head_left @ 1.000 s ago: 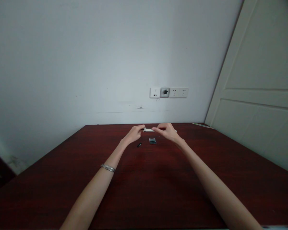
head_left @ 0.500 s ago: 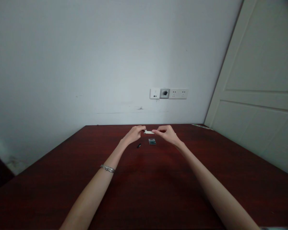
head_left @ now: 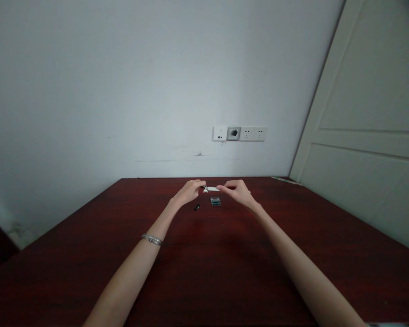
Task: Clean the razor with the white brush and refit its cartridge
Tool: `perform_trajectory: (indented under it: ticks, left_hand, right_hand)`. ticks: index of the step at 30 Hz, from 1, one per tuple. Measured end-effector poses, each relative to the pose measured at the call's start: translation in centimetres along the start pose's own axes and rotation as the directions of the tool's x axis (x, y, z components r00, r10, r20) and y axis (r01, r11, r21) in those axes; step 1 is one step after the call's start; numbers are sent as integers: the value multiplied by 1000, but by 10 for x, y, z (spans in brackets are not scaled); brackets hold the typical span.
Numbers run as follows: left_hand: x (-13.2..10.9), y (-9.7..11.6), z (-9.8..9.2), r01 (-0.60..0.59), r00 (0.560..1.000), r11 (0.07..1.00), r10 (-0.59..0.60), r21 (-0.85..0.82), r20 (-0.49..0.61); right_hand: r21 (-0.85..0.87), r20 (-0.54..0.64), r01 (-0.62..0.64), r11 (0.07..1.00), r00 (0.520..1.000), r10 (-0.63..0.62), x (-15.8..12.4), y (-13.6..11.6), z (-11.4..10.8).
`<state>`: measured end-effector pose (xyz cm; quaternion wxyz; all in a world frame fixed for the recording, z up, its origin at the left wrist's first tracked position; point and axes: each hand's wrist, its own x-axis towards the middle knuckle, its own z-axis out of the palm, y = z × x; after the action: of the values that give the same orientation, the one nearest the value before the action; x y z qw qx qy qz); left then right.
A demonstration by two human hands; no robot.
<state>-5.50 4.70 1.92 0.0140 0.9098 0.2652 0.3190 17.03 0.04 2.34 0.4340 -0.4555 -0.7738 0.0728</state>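
Observation:
Both my arms reach far out over a dark red wooden table (head_left: 204, 272). My left hand (head_left: 188, 192) and my right hand (head_left: 236, 190) each pinch one end of a small flat white piece (head_left: 211, 188), holding it just above the tabletop. My left wrist wears a silver bracelet (head_left: 152, 239). Under the white piece lies a small rectangular dark-and-teal part (head_left: 216, 201). A tiny black part (head_left: 197, 207) lies on the table just left of it, below my left hand.
A white wall stands behind the table, with a row of sockets (head_left: 240, 133) on it. A pale door (head_left: 368, 136) fills the right side. A thin light strip (head_left: 285, 180) lies at the table's far right corner.
The hands have hardly moved. The view has tipped up slightly, and the white piece sits a little lower between the fingers.

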Motion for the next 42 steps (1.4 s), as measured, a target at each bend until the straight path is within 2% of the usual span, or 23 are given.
perform_trajectory:
  ticks: [4, 11, 15, 17, 18, 20, 22, 24, 26, 29, 32, 37, 42]
  left_hand:
    - [-1, -1, -2, 33, 999, 999, -33, 12, 7]
    - [1, 4, 0, 49, 998, 999, -48, -15, 36]
    - [-2, -3, 1, 149, 988, 988, -146, -52, 44]
    - [-3, -8, 3, 214, 977, 967, -207, -136, 58]
    - [-4, -9, 4, 252, 967, 943, -238, -216, 90]
    - [-4, -11, 7, 361, 930, 836, -288, -414, 230]
    - [-5, -9, 9, 473, 874, 675, -275, -566, 401]
    - [-6, -5, 10, 537, 833, 554, -225, -637, 506]
    - [-6, 0, 12, 552, 820, 503, -184, -665, 542]
    - [-5, 5, 13, 560, 808, 493, -146, -666, 571]
    - [-4, 7, 11, 550, 813, 475, -116, -687, 570]
    - [-6, 5, 6, 528, 835, 474, -140, -704, 532]
    - [-4, 5, 8, 539, 825, 486, -142, -688, 546]
  right_hand:
    - [26, -27, -18, 1000, 999, 18, -1, 4, -2]
    - [117, -1, 18, 993, 1000, -18, -2, -5, 11]
    - [122, -81, -55, 991, 995, 65, -1, 8, 5]
    - [135, -107, -112, 985, 986, 127, -1, 14, 2]
    - [149, -116, -137, 979, 981, 155, -1, 15, 0]
    - [177, -140, -166, 970, 972, 192, -1, 16, 0]
    - [167, -169, -162, 972, 967, 191, -1, 13, 2]
    - [117, -190, -147, 982, 967, 167, -1, 8, 7]
    - [60, -193, -134, 989, 971, 143, -1, 3, 13]
    - [7, -195, -118, 993, 974, 117, -1, -2, 19]
    - [-10, -226, -124, 992, 967, 119, -2, 1, 20]
    - [17, -286, -150, 988, 947, 149, -3, 7, 16]
    - [25, -243, -105, 994, 964, 108, -4, 3, 21]
